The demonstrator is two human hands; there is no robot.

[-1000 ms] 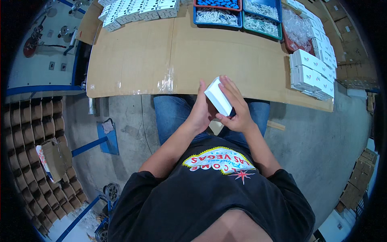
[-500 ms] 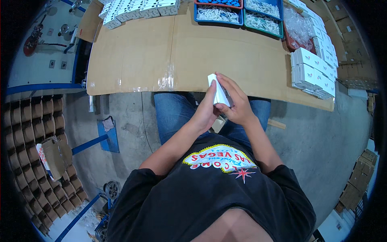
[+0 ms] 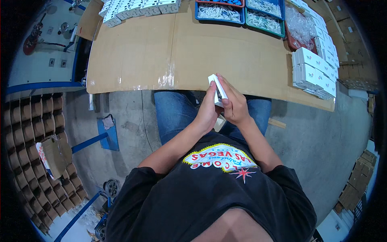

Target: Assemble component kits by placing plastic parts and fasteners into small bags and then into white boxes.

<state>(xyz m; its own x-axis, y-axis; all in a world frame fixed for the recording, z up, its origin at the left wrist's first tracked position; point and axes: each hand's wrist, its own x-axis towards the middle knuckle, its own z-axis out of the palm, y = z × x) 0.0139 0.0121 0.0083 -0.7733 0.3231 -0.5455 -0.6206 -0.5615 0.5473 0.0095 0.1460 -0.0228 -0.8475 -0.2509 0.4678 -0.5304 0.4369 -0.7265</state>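
Note:
Just off the near edge of the cardboard-covered table, above my lap, both hands hold a small white box point(image 3: 218, 92). My left hand point(image 3: 206, 111) grips its left side, with the thumb along it. My right hand point(image 3: 236, 105) wraps round the right side, fingers reaching to the far end and thumb bent over the near part. A dark strip shows along the box's upper side, between its white edges; I cannot make out whether it is an opening or something inside. The hands hide most of the box.
Brown cardboard point(image 3: 133, 56) covers the table. White boxes point(image 3: 139, 8) line the far left, and more white boxes point(image 3: 314, 74) are stacked at the right. Blue tray point(image 3: 219, 15) and green tray point(image 3: 264, 25) hold small white pieces. Clear plastic bags point(image 3: 300, 28) fill a red tray.
The box has turned slightly in my hands, and a dark strip now shows where a broad white face was. My right thumb has shifted up over the box.

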